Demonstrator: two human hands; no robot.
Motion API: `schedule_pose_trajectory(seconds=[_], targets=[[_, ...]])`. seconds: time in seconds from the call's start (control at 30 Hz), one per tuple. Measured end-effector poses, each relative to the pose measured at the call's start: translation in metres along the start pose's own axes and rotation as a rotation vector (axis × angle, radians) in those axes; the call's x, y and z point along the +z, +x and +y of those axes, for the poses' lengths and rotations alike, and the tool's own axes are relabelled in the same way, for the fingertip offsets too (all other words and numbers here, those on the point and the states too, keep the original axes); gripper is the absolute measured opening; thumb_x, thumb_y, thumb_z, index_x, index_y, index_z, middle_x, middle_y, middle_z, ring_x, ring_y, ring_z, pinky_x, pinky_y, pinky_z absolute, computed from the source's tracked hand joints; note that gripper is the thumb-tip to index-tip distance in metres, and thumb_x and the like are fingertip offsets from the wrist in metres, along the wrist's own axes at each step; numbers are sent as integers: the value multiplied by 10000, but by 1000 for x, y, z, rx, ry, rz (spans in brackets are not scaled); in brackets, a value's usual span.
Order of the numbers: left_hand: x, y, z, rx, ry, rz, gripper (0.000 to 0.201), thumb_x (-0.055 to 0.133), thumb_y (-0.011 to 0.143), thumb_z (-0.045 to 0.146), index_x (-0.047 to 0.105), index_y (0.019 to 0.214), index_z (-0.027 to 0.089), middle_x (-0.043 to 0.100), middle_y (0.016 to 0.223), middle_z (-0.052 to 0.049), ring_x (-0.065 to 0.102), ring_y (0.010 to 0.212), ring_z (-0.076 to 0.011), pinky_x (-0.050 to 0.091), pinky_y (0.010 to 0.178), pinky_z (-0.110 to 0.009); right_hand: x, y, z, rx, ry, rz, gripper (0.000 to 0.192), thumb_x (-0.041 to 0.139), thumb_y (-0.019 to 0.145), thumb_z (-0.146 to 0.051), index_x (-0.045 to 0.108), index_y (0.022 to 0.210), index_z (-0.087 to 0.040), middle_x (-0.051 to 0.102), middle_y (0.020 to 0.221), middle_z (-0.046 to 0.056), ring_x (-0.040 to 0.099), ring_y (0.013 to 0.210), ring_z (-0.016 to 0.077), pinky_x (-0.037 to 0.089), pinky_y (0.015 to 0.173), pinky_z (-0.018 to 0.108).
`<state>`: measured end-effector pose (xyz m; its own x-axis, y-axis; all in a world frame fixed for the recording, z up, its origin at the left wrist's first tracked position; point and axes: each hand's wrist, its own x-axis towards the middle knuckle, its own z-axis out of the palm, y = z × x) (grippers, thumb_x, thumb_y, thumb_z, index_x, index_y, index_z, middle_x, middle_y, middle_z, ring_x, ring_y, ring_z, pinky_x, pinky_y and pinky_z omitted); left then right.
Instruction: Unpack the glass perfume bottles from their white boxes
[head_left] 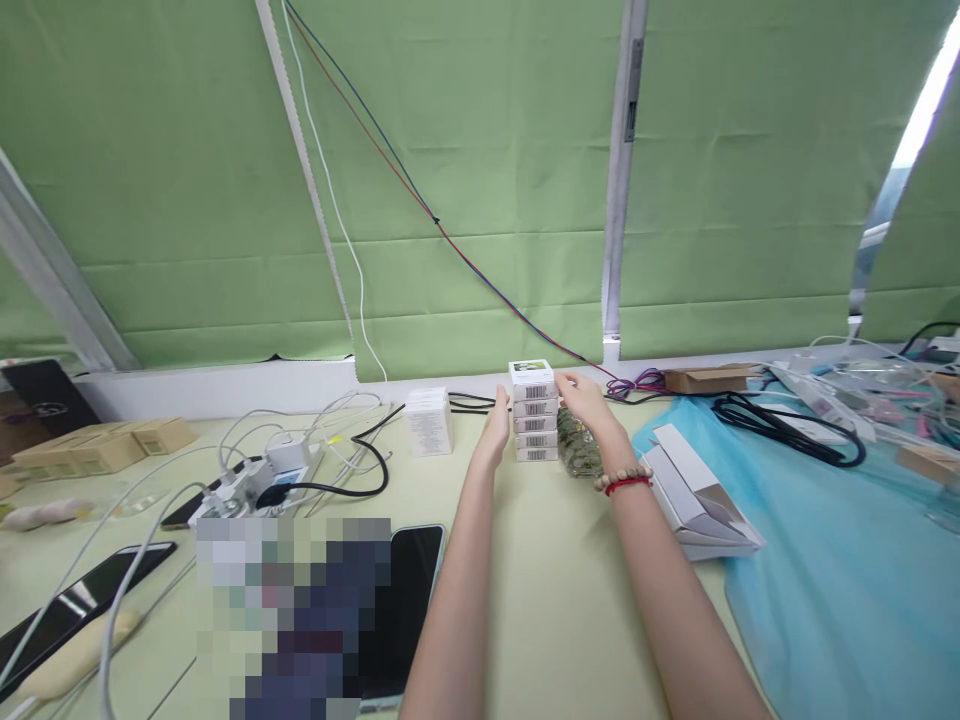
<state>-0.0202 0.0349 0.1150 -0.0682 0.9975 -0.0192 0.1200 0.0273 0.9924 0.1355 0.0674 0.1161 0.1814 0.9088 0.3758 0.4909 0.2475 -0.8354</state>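
Observation:
A neat stack of small white boxes (535, 425) with barcodes on their near ends stands upright on the table near the wall. My left hand (493, 428) is at the stack's left side, its fingers stretched out and pointing up. On the other side, my right hand (585, 402) has its fingertips beside the upper boxes, palm facing in. Both hands look open; whether they press on the boxes is hard to see. Just behind my right wrist, partly covered, sits a clear, dark-patterned packet (576, 447).
Left of the stack stands another white box group (428, 422). A power strip (240, 488) with tangled cables and a black phone (405, 590) lie further left. To the right are an opened white carton (694, 495), blue plastic sheeting (840, 590) and a coiled black cable (787, 425).

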Motion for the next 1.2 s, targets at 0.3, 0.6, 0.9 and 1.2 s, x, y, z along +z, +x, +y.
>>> schedule_pose_trajectory(seconds=[0.3, 0.6, 0.9, 1.2], targets=[[3, -4, 6, 132, -10, -27, 574, 275, 853, 583, 529, 1247, 252, 464, 1375, -31, 383, 1291, -270, 278, 1071, -401, -4, -2, -6, -36, -60, -9, 399, 405, 830, -400, 721, 881, -162, 697, 844, 70, 634, 823, 203, 461, 736, 267], [4, 1, 0, 179, -10, -20, 566, 296, 848, 595, 592, 1154, 224, 495, 1347, -47, 427, 1256, -253, 329, 1042, -356, -5, -3, -5, -65, -68, -3, 375, 413, 805, -382, 722, 832, -171, 696, 815, 55, 629, 749, 186, 449, 703, 259], [3, -2, 2, 169, 7, 5, 555, 278, 858, 575, 567, 1197, 244, 478, 1364, -25, 351, 1314, -257, 271, 1082, -376, -7, -4, -7, -33, -111, -16, 359, 414, 791, -372, 705, 760, -164, 686, 759, 54, 628, 734, 193, 432, 689, 259], [-11, 3, 0, 259, 248, 452, 463, 340, 863, 366, 483, 1270, 198, 379, 1433, -65, 283, 1352, -214, 183, 1129, -366, -12, 1, -7, -12, -13, 60, 391, 461, 765, -363, 667, 1024, -155, 685, 928, 84, 616, 790, 193, 453, 758, 304]])
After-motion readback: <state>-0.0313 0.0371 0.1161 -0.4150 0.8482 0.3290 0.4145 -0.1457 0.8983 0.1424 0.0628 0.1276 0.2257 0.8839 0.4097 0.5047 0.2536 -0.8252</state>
